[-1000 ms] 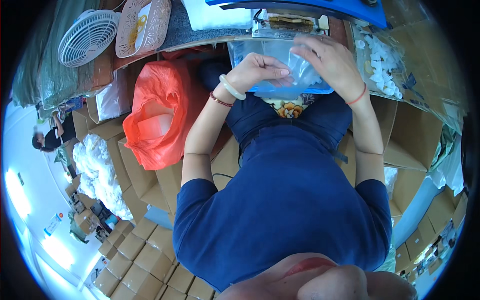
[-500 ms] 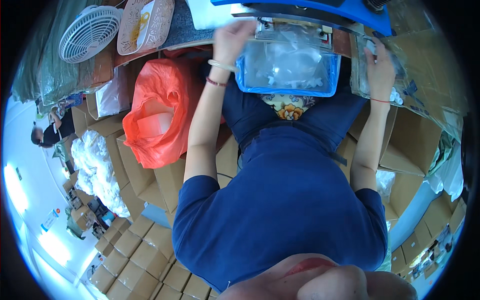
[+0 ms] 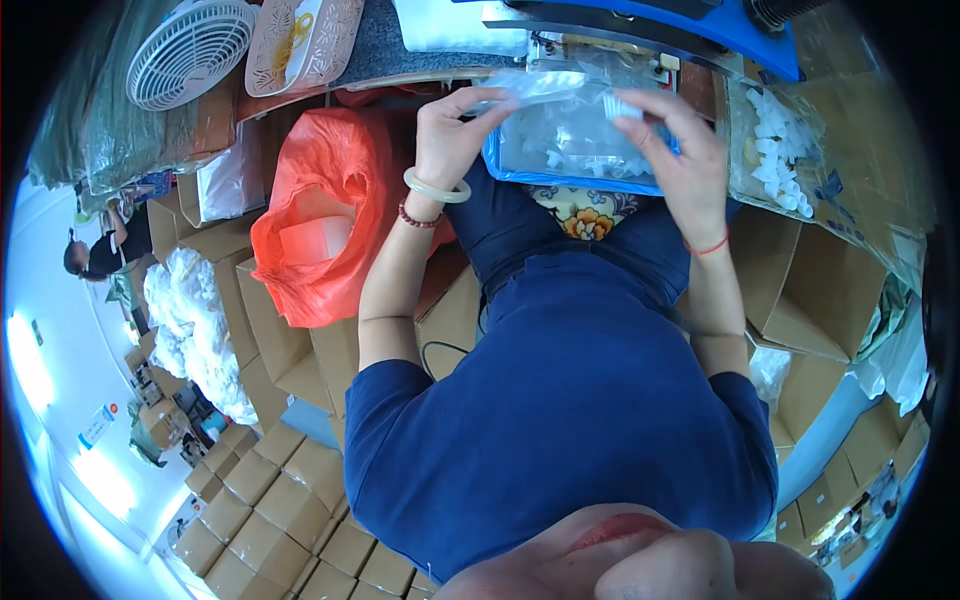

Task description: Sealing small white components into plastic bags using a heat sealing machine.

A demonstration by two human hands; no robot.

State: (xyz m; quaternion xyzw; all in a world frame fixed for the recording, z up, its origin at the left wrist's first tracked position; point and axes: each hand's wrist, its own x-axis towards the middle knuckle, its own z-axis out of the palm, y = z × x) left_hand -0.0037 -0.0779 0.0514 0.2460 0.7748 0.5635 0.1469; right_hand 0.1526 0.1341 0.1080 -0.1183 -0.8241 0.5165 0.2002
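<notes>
My left hand (image 3: 452, 138) pinches the edge of a clear plastic bag (image 3: 552, 88), which stretches to the right over a blue-rimmed bin (image 3: 590, 181). Between the thumb and fingers of my right hand (image 3: 692, 150) is a small white ribbed plastic piece (image 3: 617, 107), close to the bag's right end. I cannot tell whether the piece touches the bag. Inside the bin lie clear film and several small white bits. More white plastic pieces (image 3: 778, 150) are heaped in a cardboard box to the right of my right hand.
A blue machine (image 3: 690, 28) with a dark bar stands just beyond the bin. Left of it are a sheet of pale bags (image 3: 455, 28), a lattice basket (image 3: 345, 45) and a white fan (image 3: 190, 55). A red bag (image 3: 285, 285) and open cartons (image 3: 820, 285) flank my lap.
My right hand has come left from the box with a white piece in it. My left hand has drawn a clear bag from the pale stack toward me, over the bin.
</notes>
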